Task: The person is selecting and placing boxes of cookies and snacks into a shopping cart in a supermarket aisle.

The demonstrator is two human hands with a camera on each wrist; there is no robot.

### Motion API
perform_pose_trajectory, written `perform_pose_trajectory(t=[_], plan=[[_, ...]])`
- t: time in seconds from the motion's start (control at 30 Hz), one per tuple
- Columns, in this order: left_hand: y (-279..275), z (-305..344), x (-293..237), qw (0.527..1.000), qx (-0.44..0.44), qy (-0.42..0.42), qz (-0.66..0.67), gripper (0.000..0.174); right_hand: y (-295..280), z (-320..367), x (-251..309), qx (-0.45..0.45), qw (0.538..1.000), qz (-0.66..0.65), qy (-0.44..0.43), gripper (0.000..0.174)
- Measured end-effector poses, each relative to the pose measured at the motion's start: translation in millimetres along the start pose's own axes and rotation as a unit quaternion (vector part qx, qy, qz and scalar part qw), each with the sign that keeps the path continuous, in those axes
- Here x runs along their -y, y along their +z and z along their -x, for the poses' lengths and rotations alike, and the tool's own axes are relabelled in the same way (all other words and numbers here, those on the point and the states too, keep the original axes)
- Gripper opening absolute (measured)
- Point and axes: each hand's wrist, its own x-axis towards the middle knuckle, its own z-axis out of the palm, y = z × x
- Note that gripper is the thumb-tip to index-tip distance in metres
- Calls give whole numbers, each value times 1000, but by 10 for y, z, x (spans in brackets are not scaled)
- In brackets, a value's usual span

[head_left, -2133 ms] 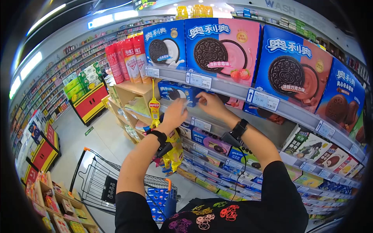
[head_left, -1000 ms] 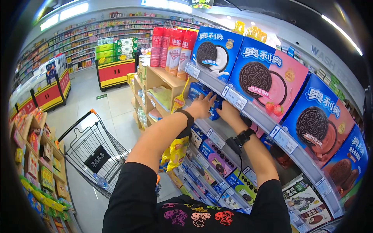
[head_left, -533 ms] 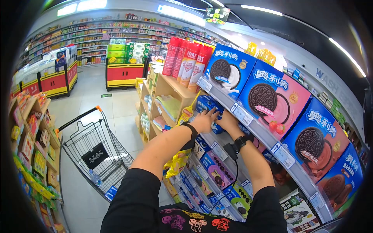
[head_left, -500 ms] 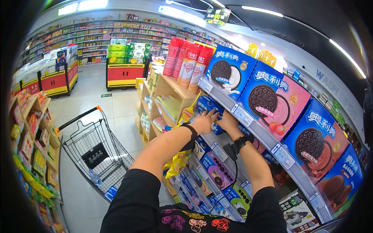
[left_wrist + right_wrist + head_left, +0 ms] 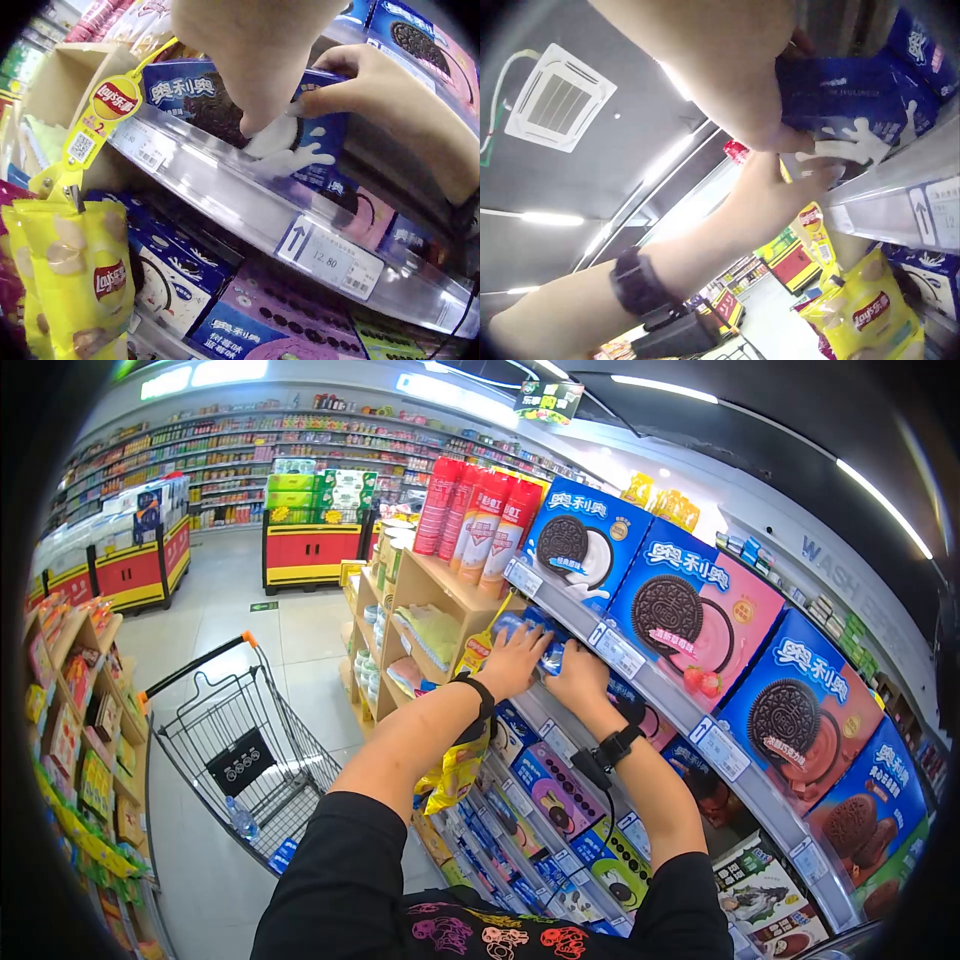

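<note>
On the shelf below the large display boxes, a blue Oreo box [image 5: 552, 657] [image 5: 180, 91] [image 5: 840, 94] lies with its cookie picture facing out. My left hand [image 5: 508, 662] [image 5: 259, 56] [image 5: 769, 199] rests on it with fingers mostly straight and spread; its thumb touches the front in the left wrist view. Beside it, my right hand [image 5: 580, 682] [image 5: 375, 79] [image 5: 727, 67] pinches the box's right part, thumb on the front and fingers over the top edge. A clear plastic strip [image 5: 225, 176] runs along the shelf edge below the box.
Yellow chip bags [image 5: 455, 772] [image 5: 75, 274] hang by a strip left of the shelf. Red spray cans [image 5: 478, 525] stand on a wooden rack [image 5: 430, 582]. A black cart [image 5: 240, 755] holds a bottle. Large Oreo boxes [image 5: 680, 610] line the upper shelf.
The view has turned left and down toward the cart. Both hands, earlier just off the box's right part, have come onto it; the left fingers now reach further over its top.
</note>
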Motion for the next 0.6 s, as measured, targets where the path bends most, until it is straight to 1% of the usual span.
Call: perform_pose_trajectory(t=[0.03,0.13,0.17,0.2,0.27,0.33,0.4,0.47,0.53,0.57,0.6], plan=[[5,-21,2,999,-48,4,-15,86,3,87,14,-90,994,10,-60,50],[-93,-53,41,996,-53,52,42,78,-165,284,157,-112,991,-8,-71,45],[-161,-21,18,993,-79,76,49,64,-200,350,190,-133,988,-1,-81,41],[-132,24,54,991,-92,80,53,62,-262,416,266,-143,985,1,-101,38],[14,20,20,983,-117,114,79,56,-437,606,351,-167,979,20,-112,32],[-82,84,-97,983,-109,126,80,53,-520,735,421,-174,978,10,-118,27],[-44,101,-135,977,-94,153,117,50,-604,869,459,-162,982,-2,-99,21],[-9,140,-171,974,-83,172,118,48,-571,992,452,-167,980,-31,-104,31],[52,179,-180,973,-82,188,105,46,-462,1072,429,-219,968,-57,-112,27],[36,174,-204,971,-95,191,106,46,-450,1123,411,-197,973,-60,-108,31],[7,176,-230,970,-106,192,107,46,-471,1149,384,-224,966,-59,-117,29]])
